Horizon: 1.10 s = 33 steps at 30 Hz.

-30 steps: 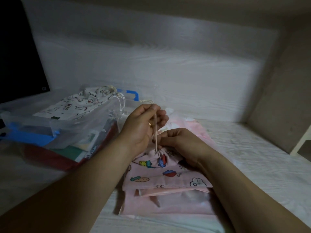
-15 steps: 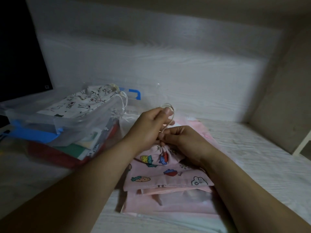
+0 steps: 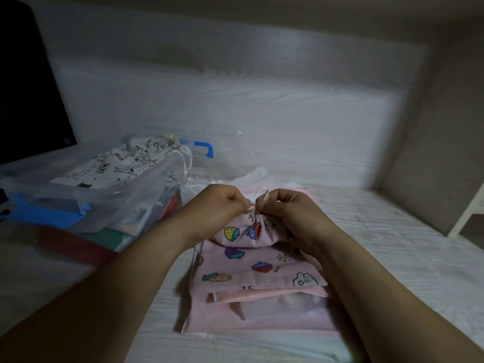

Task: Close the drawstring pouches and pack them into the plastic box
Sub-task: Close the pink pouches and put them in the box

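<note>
A pink drawstring pouch (image 3: 251, 268) with fruit and rabbit prints lies on top of a stack of pink pouches (image 3: 262, 315) in the middle of the white surface. Its mouth is gathered tight. My left hand (image 3: 217, 208) and my right hand (image 3: 290, 213) meet at that mouth, each pinching the cream drawstring (image 3: 264, 197). At the left stands the clear plastic box (image 3: 123, 197) with blue latches. A white pouch with black animal prints (image 3: 117, 166) lies on top of the pouches inside it, its strings hanging over the right rim.
A dark screen (image 3: 26, 87) stands at the far left behind the box. The white back wall (image 3: 262, 113) and a beige side wall (image 3: 440, 153) close the alcove. Bare white surface (image 3: 406, 252) stretches to the right of the pink stack.
My left hand, which had pulled the drawstring up above the pouch, has come down to the gathered mouth. Both hands now pinch the string close together there.
</note>
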Tool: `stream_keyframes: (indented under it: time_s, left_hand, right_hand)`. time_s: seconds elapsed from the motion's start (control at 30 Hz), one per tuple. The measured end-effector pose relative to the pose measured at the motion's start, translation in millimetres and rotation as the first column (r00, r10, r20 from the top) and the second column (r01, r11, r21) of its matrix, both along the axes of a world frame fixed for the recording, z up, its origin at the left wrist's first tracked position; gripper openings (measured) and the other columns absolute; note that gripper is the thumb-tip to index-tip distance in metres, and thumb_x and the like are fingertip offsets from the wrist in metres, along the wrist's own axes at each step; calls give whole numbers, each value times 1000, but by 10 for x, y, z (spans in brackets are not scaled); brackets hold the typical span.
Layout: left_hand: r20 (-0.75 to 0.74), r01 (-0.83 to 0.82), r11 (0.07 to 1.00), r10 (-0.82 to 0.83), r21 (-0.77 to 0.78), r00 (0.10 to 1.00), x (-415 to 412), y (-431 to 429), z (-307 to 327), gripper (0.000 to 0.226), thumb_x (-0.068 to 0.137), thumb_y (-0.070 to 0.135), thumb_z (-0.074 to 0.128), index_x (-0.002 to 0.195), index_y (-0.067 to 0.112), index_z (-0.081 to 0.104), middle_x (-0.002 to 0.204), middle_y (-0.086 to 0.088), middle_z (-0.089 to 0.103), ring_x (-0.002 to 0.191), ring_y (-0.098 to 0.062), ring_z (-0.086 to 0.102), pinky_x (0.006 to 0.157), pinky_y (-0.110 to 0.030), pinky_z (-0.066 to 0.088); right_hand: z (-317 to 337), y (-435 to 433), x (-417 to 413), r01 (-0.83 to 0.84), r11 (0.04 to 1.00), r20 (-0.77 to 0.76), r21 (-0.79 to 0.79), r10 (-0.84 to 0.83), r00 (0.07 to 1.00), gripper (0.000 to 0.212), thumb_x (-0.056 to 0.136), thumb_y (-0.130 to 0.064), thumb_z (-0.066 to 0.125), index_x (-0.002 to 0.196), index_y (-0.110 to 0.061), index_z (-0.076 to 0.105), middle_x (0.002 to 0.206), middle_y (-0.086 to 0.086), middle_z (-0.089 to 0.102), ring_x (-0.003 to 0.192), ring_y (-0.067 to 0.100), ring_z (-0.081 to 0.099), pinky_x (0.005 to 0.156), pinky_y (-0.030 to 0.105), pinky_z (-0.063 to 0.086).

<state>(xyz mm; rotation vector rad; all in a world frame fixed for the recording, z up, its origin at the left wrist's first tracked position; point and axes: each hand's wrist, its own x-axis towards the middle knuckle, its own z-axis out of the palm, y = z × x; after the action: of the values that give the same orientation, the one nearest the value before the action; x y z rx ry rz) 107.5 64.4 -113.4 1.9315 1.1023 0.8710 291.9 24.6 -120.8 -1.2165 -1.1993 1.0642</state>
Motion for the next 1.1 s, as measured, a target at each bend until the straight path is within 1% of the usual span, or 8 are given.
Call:
stream_keyframes:
  time_s: [0.1,0.3,0.4,0.53,0.73,0.87,0.97,1.1]
  left_hand:
    - [94,45,993,-34,-113,995,-3,-10,-26,20,97,20,70,79,13,74,62,4,61,50,-4,49,48,-14,39]
    - [135,75,994,-64,-81,989,-10,-6,-76,5,91,13,76,87,13,78,84,-2,78,80,-7,69,79,-24,56]
    - [150,106,993,-98,-50,984,-32,5,-106,8,90,14,79,94,9,75,85,-9,72,81,-13,66,83,-29,57]
    - [200,188,981,-175,-47,964,-54,-13,-125,16,94,11,74,109,6,73,103,-16,75,93,-14,71,92,-27,57]
    - [119,119,992,-123,40,985,3,38,-205,14,95,18,74,91,6,69,95,-27,70,82,-18,64,89,-48,58]
    - [88,126,991,-131,51,988,4,24,-191,18,97,21,72,89,5,68,79,-9,66,75,-13,59,75,-34,50]
    - [70,109,993,-111,42,991,2,20,-182,21,98,20,68,82,7,63,69,0,57,67,-13,51,66,-33,42]
    - [-54,37,992,-30,119,998,38,-1,-183,25,93,18,65,74,13,51,62,3,44,56,-10,38,58,-32,33]
  right_hand:
    - [-9,3,-9,-7,999,46,33,5,999,27,92,-5,73,67,-15,71,82,19,70,75,26,63,73,37,53]
    - [-12,17,9,-25,997,96,76,17,995,23,92,-3,73,72,-15,73,86,17,73,79,27,66,74,38,54]
    - [-3,3,19,-60,994,94,95,52,994,13,93,-3,71,81,-8,73,85,17,73,79,26,66,73,35,52]
    - [-23,-17,41,-109,987,82,119,99,992,10,95,-8,70,94,1,74,101,32,72,85,31,66,79,41,51]
    - [-36,9,22,-100,958,286,268,20,958,10,98,-6,67,93,-3,76,88,7,78,76,14,68,69,27,52]
    - [-51,36,35,-111,941,394,318,-25,919,11,97,-6,67,92,-9,76,89,6,78,84,24,72,79,38,56]
    - [-59,16,19,-116,935,434,335,-44,900,15,98,-9,66,89,-17,74,84,3,75,78,20,68,73,37,54]
    - [-95,0,-33,-154,924,549,350,-70,833,13,100,-17,64,90,-22,70,82,6,72,80,32,65,74,48,55]
